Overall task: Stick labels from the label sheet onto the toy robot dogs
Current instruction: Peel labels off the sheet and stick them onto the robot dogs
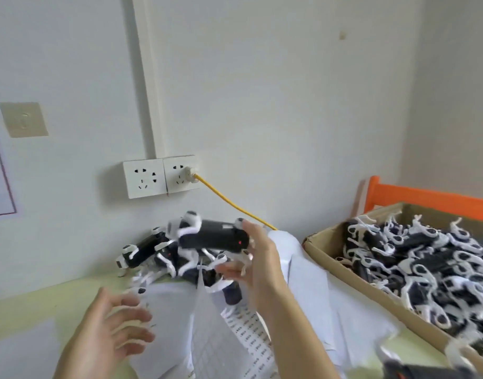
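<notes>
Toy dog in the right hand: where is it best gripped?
Across the black body of the toy dog, from its right end, as the right hand does: the body is long and smooth, while the white legs look thin and splayed.

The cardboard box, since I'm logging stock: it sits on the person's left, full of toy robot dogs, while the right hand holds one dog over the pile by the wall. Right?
Not quite. The head view shows the cardboard box on the person's right, not left. The rest holds: it is full of toy robot dogs, and the right hand holds one dog over the pile by the wall.
</notes>
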Demonstrator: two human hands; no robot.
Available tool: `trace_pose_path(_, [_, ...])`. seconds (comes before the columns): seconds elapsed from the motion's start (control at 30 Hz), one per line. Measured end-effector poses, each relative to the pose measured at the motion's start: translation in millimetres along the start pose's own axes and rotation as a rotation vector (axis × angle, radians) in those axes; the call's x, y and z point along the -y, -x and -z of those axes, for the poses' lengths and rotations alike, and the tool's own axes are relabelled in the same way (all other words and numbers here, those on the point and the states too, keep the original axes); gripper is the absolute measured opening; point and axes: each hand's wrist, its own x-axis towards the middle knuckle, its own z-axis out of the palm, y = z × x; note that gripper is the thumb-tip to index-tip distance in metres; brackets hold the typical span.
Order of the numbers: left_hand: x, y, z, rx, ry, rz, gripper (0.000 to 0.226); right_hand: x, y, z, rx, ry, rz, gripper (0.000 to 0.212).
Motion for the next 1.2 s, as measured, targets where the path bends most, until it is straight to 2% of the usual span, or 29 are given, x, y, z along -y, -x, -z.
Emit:
trace_pose_path(0.1, [2.4, -3.5, 6.4, 0.023, -0.01, 0.052, 0.054, 20.5, -12.0, 30.4, -0.161, -0.687, 0.208, 0.05])
trace_pose_path(0.13, [2.0, -4.6, 6.0, 0.013, -0.006, 0.064, 0.054, 27.0, -12.7, 40.7, -0.185, -0.809, 0.226, 0.059])
trace_pose_path(0.17, [2.0, -6.3, 5.3, 0.0, -0.007, 0.077, 0.055, 30.0, -13.4, 47.8, -0.207, -0.832, 0.209, 0.066])
trace_pose_path(0.23, [1.9, -9.6, 1.6, -0.033, -0.035, 0.086, 0.055, 25.1, -15.7, 47.8, -0.224, -0.698, 0.123, 0.067])
trace_pose_path(0.3, [2.4, -11.2, -2.6, -0.074, -0.088, 0.076, 0.053, 12.2, -17.0, 34.6, -0.196, -0.493, 0.035, 0.055])
trace_pose_path(0.43, [5.6, -3.2, -9.5, -0.175, -0.356, -0.051, 0.034, -7.7, -13.8, 2.0, 0.017, 0.1, -0.033, 0.025])
trace_pose_path(0.57, [2.9, 5.8, -4.6, -0.18, -0.795, -0.181, 0.022, -36.1, -6.6, -17.3, 0.133, 0.533, 0.022, 0.025])
trace_pose_path(0.67, [-14.6, -1.5, 20.1, -0.074, -1.286, -0.295, 0.007, -47.3, -2.2, -24.8, 0.158, 0.647, 0.107, 0.025])
trace_pose_path(0.77, [-55.3, -14.6, 65.4, -0.077, -1.682, -0.295, 0.029, -49.9, -1.7, -26.8, 0.134, 0.651, 0.163, 0.027])
trace_pose_path(0.87, [-120.5, -28.2, 118.4, -0.335, -1.898, -0.253, 0.046, -49.3, -1.9, -27.6, 0.143, 0.668, 0.183, 0.026])
trace_pose_path(0.93, [-170.1, -32.7, 154.7, -0.63, -2.004, -0.174, 0.062, -49.3, -3.3, -28.6, 0.15, 0.671, 0.189, 0.026])
trace_pose_path(1.0, [-211.5, -30.1, 192.5, -0.962, -1.992, -0.017, 0.08, -50.9, -6.1, -27.9, 0.151, 0.668, 0.18, 0.026])
trace_pose_path(1.03, [-224.8, -25.6, 212.5, -1.075, -1.913, 0.094, 0.088, -52.1, -7.6, -28.1, 0.157, 0.67, 0.169, 0.026])
trace_pose_path(1.07, [-232.2, -20.8, 230.5, -1.138, -1.783, 0.202, 0.095, -54.1, -9.4, -28.0, 0.163, 0.672, 0.161, 0.026])
trace_pose_path(1.13, [-230.8, -12.9, 256.7, -1.137, -1.51, 0.316, 0.102, -58.5, -12.0, -27.5, 0.176, 0.676, 0.146, 0.027])
trace_pose_path(1.2, [-216.7, -11.3, 266.0, -1.073, -1.41, 0.246, 0.101, -63.0, -13.4, -27.4, 0.177, 0.693, 0.145, 0.029])
